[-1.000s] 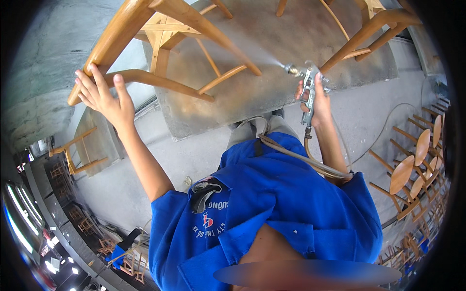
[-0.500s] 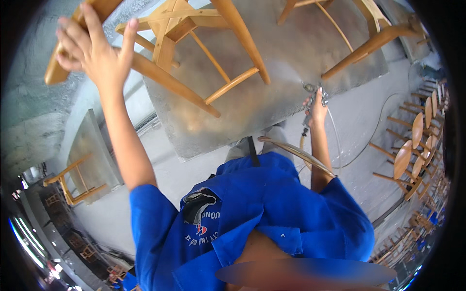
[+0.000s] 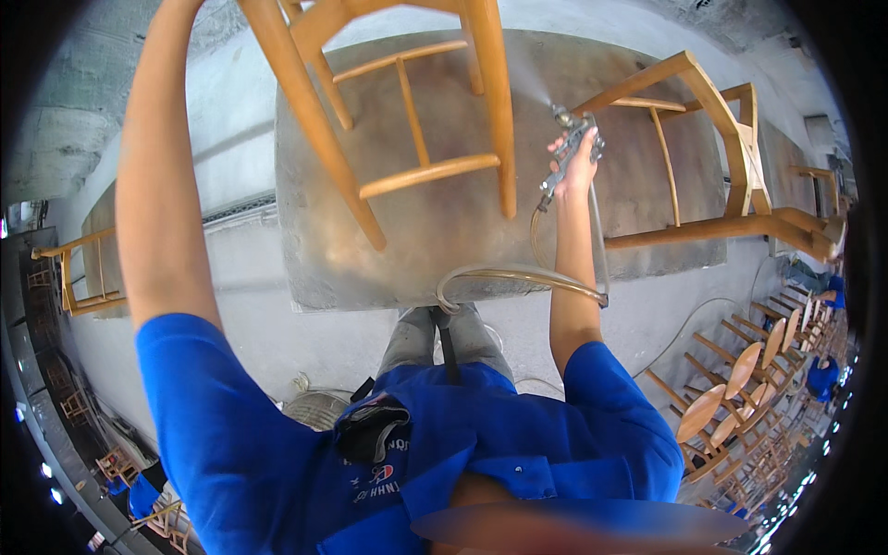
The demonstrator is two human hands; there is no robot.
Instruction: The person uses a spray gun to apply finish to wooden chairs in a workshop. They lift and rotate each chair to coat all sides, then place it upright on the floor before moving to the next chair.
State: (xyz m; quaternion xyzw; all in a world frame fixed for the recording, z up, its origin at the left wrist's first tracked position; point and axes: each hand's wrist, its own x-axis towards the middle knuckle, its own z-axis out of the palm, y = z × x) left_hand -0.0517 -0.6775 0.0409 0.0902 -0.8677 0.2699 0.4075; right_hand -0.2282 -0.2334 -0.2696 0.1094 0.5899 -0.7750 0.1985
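Honey-brown wood forms the chair frame (image 3: 430,176) near twelve o'clock, its legs (image 3: 314,120) pointing toward six above a stained grey board (image 3: 319,268). Toward one o'clock, the right hand (image 3: 581,168) is wrapped round a metal spray gun (image 3: 575,139); pale mist (image 3: 533,86) leaves it and a hose (image 3: 527,275) loops below. The left arm (image 3: 162,176) reaches to eleven o'clock, but the left hand is beyond the edge; what it grips, I cannot tell. The frame looks stiff, moderately light; fresh finish could be slick and easily marked, so a thick leg seems a safer hold than the thin spindle (image 3: 413,116). The gun is probably dense and rigid, best held by its handle. Another chair frame (image 3: 714,95) sits at two o'clock.
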